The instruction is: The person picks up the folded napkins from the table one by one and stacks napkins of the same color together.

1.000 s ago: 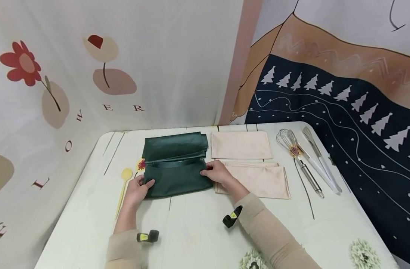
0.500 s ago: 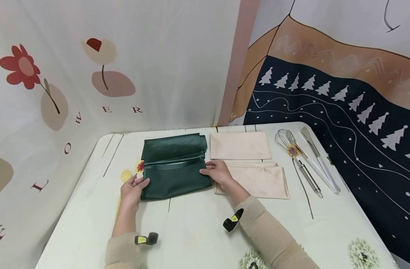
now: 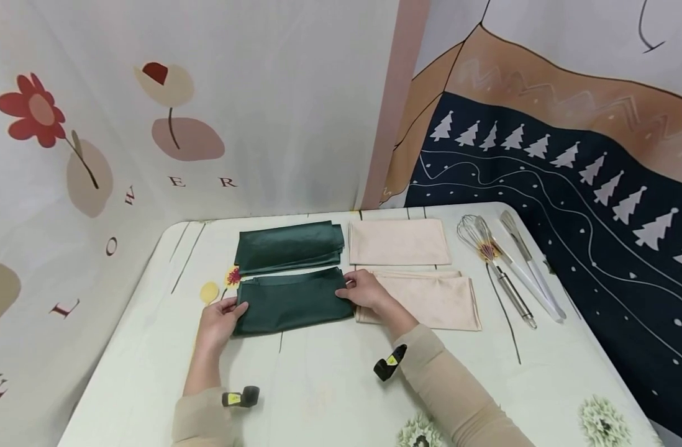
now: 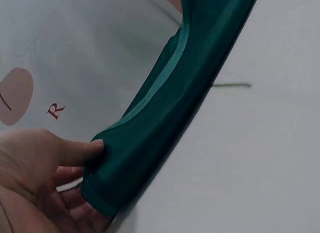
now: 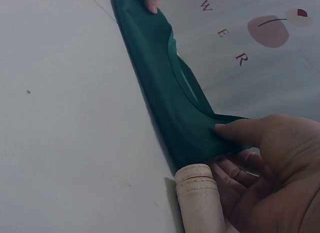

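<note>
A folded dark green satiny cloth (image 3: 293,304) lies at the near left of the head view, between my two hands. My left hand (image 3: 217,321) pinches its left end, thumb on top and fingers underneath, as the left wrist view also shows. At the right end my right hand (image 3: 369,292) grips it the same way, with the thumb (image 5: 235,132) on the upper face. The cloth's far edge bows, showing a slit between layers in the wrist views. Just behind it lies a second folded green cloth (image 3: 289,247), separated by a narrow strip of table.
Two folded pale pink cloths, a far one (image 3: 399,242) and a near one (image 3: 430,301), lie to the right. Beyond them are a whisk (image 3: 514,295) and two long utensils. A yellow spoon (image 3: 209,292) is partly hidden by my left hand. Printed curtains (image 3: 296,124) enclose the table.
The near green cloth has come slightly toward me and left in both hands, opening a gap from the far green cloth. The left hand now covers much of the yellow spoon's handle.
</note>
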Demonstrator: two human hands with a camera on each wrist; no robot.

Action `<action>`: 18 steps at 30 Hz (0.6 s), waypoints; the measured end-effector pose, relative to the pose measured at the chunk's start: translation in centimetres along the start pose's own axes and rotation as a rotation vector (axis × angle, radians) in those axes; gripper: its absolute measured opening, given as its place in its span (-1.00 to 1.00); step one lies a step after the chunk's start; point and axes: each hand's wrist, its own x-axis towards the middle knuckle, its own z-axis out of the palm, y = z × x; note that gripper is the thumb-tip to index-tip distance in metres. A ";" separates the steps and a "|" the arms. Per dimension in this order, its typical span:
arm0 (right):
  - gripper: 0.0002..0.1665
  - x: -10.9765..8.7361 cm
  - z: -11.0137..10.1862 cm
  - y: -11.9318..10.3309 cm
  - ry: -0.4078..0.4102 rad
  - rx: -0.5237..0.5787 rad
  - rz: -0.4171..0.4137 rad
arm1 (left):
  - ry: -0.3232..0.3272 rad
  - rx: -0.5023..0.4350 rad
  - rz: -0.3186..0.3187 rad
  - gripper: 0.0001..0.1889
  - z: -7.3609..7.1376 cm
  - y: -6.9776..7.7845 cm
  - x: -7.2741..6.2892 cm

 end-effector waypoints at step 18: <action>-0.80 0.5 -0.5 -0.3 0.151 0.050 -0.099 | 0.051 -0.126 0.001 -0.61 -0.9 0.2 0.7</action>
